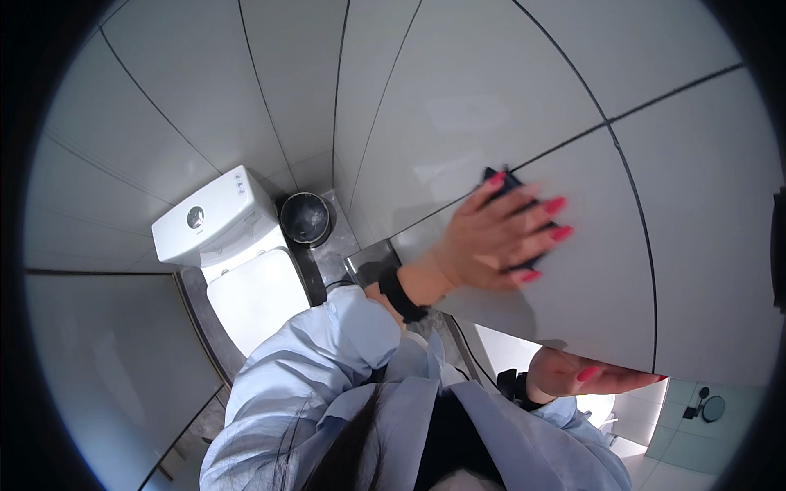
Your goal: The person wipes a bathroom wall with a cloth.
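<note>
My left hand, with red nails and a black band at the wrist, is spread flat over a dark folded cloth or pad. It presses the cloth against a pale tiled wall, across a dark joint line. Most of the cloth is hidden under the palm and fingers. Lower down, my right hand is at the bottom edge of the tiled surface, fingers stretched to the right and thumb apart. I see nothing in it; part of it is hidden behind the edge.
To the left stands a white toilet, lid down, with a push button on its cistern. Beside it is a black waste bin. Glossy panels stand at far left. A round mirror hangs at lower right.
</note>
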`<state>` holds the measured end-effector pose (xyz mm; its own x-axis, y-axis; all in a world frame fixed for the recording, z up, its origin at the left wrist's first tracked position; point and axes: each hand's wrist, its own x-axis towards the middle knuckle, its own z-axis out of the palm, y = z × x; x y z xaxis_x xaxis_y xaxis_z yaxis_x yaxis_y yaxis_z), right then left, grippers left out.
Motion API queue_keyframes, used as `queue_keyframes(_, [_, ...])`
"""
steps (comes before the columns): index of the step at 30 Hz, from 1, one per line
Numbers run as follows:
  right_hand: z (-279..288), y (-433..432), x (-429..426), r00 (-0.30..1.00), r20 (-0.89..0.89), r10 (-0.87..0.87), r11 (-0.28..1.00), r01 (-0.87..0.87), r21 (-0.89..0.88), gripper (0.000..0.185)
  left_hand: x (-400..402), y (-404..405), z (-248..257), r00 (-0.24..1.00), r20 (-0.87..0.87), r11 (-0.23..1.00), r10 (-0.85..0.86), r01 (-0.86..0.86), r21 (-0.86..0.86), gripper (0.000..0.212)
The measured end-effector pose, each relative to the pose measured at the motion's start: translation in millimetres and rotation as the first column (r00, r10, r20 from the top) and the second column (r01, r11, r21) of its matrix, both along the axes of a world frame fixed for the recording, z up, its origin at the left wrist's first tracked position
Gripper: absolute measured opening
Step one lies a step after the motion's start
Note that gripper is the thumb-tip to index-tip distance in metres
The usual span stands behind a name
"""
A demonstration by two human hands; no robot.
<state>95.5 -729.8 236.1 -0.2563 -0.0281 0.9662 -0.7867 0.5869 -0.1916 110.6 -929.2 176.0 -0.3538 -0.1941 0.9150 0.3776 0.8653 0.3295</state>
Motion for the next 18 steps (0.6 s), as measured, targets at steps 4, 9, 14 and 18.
queue_keyframes(4, [5, -5, 1, 0.999, -0.021, 0.044, 0.997, -0.045, -0.067, 0.073, -25, -44, -66, 0.992, 0.017, 0.85, 0.127, -0.118, 0.513, 0.067])
queue_keyframes(9, [3, -3, -8, 0.988, -0.147, 0.05, 0.999, -0.049, 0.01, 0.07, -40, -46, -202, 0.998, 0.026, 0.052, 0.057, -0.029, 0.998, 0.061])
queue_keyframes(14, [-1, 1, -6, 0.994, -0.082, 0.075, 0.997, -0.078, -0.029, 0.068, -43, -53, -250, 0.995, 0.097, -0.517, -0.014, -0.091, 0.851, 0.066])
queue_keyframes(18, [-8, 8, -7, 0.922, -0.003, 0.388, 0.915, -0.385, -0.121, 0.067, -54, -73, -179, 0.999, -0.039, -0.24, 0.03, 0.046, 0.97, 0.065])
